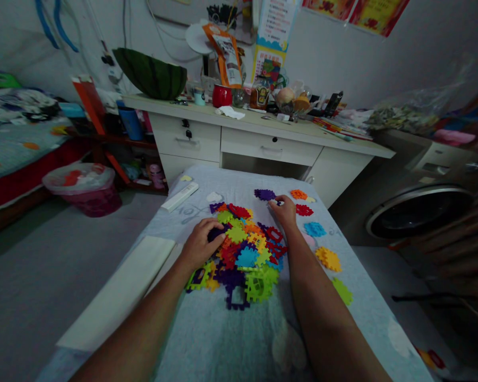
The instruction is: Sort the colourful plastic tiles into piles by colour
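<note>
A heap of interlocking plastic tiles [236,235] with toothed edges, in several colours, lies on the cloth-covered table. At the heap's left side, my left hand [202,243] is closed around a dark purple tile [216,232]. My right hand [286,213] reaches beyond the heap, its fingers pinched with a bit of dark purple showing at the tips. Just left of those fingertips lies a purple tile pile [264,194]. Down the right side are orange [298,194], red [304,210], blue [315,229], yellow [329,259] and green tiles [342,291], grouped by colour.
A white box [180,197] lies at the table's far left, and a long pale strip [119,292] runs along its left edge. Behind stands a white drawer desk [191,139] with a cut watermelon [151,74]. A washing machine [418,185] stands right, a pink bin [85,193] left.
</note>
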A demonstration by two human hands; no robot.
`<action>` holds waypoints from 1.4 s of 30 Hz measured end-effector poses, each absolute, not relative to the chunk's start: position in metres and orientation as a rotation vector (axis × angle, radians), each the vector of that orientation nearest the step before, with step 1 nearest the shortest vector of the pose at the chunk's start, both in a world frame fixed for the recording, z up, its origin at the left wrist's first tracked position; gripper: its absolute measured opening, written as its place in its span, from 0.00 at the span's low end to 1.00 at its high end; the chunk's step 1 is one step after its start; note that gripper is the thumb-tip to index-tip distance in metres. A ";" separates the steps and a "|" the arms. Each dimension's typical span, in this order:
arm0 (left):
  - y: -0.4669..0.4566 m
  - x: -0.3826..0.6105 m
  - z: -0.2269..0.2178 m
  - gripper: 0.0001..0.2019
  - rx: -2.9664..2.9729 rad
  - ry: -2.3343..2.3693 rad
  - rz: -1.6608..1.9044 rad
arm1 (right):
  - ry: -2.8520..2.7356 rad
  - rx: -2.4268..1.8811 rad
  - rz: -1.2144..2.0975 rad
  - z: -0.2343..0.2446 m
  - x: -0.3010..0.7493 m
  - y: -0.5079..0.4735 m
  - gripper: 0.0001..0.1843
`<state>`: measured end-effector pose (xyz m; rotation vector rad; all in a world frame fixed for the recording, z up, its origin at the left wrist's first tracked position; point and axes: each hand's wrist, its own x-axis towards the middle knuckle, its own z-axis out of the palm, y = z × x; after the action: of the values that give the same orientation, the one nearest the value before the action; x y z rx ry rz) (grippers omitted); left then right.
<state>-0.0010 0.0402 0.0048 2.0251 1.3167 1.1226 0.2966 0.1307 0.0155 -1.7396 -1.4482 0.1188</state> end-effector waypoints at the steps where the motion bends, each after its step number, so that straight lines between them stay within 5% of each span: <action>1: 0.040 -0.001 0.005 0.11 2.026 1.319 1.123 | -1.438 -1.750 0.120 0.014 0.296 0.134 0.14; 12: 0.039 -0.001 0.005 0.11 2.027 1.335 1.093 | -1.606 -1.662 0.238 0.000 0.298 0.146 0.24; 23: 0.039 -0.001 0.004 0.11 2.024 1.341 1.107 | -1.842 -1.796 0.146 0.005 0.297 0.135 0.11; 37: 0.039 -0.001 0.006 0.11 2.035 1.337 1.105 | -1.923 -1.717 0.229 0.008 0.291 0.130 0.21; 42: 0.039 -0.001 0.006 0.11 2.031 1.336 1.097 | -1.930 -1.699 0.352 0.027 0.282 0.125 0.18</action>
<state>-0.0012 0.0393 0.0056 2.0309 1.3359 1.0972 0.2820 0.1246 0.0273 -1.6994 -1.9298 0.3523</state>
